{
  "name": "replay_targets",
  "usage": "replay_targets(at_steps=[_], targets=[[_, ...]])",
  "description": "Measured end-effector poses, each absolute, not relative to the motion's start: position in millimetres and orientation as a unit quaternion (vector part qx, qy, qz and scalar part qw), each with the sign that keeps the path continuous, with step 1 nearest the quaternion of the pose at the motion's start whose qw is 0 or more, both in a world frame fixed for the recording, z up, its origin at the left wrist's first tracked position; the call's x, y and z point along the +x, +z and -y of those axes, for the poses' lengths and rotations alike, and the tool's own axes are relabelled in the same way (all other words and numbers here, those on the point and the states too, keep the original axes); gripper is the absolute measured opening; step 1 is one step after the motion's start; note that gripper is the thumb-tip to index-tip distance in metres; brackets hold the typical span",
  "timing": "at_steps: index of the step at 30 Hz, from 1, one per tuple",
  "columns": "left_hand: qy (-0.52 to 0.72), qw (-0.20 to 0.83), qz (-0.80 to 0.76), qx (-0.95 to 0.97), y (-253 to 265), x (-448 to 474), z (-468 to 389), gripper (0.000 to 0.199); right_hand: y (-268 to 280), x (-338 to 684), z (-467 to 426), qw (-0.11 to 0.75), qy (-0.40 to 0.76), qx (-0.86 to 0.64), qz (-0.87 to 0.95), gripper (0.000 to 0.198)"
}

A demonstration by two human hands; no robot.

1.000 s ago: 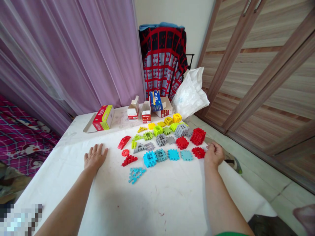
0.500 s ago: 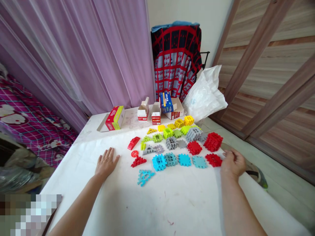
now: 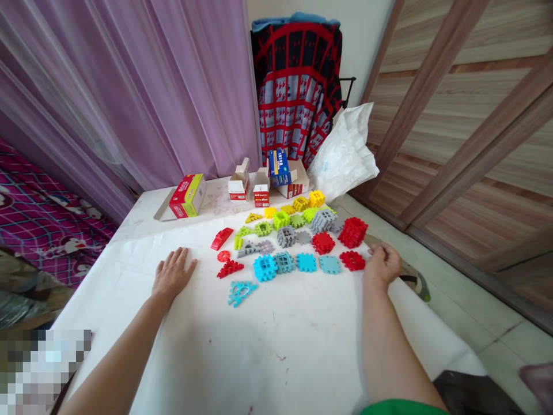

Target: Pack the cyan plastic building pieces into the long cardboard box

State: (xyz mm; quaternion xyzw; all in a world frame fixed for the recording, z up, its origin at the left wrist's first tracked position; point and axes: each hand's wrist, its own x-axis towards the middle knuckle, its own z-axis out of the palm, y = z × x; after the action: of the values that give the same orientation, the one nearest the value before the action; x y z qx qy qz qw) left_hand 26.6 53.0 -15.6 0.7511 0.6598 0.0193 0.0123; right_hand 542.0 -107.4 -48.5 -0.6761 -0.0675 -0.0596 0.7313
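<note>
My left hand lies flat on the white tabletop, fingers spread, holding nothing. Nearest to it are a red sloped block, a red toothed wheel and a red triangular piece. At the table's right edge, my right hand has its fingers curled in; whether anything is inside is hidden. It is close beside a flat red interlocking block and a red stack. Between my hands sit blue square blocks, a blue triangle, grey blocks, green blocks and yellow blocks.
Along the back stand a red-yellow carton, small open boxes and a blue box. A white plastic bag stands at the back right. Behind are a purple curtain and a cloth-covered object; wooden doors rise at right.
The camera view has shifted, so the whole scene sits further left and higher. A green sleeve edge now shows at the bottom. Both hands keep their places by the blocks.
</note>
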Motion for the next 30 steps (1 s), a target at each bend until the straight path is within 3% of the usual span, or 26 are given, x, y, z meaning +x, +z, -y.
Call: replay_targets(at_steps=[15,22,27,30], targets=[[0.044,0.012,-0.677,0.734,-13,30,-43,0.059,-45,538,107,0.745,-0.028,-0.663,0.064,0.037],[0.059,0.008,-0.671,0.739,-14,27,-47,0.058,-18,527,112,0.785,-0.018,-0.619,0.034,0.032],[0.067,0.006,-0.655,0.752,-13,24,-49,0.056,7,512,118,0.820,0.038,-0.565,0.080,0.030],[0.065,0.007,-0.658,0.751,-12,25,-49,0.059,16,508,122,0.836,0.135,-0.522,0.100,0.029]])
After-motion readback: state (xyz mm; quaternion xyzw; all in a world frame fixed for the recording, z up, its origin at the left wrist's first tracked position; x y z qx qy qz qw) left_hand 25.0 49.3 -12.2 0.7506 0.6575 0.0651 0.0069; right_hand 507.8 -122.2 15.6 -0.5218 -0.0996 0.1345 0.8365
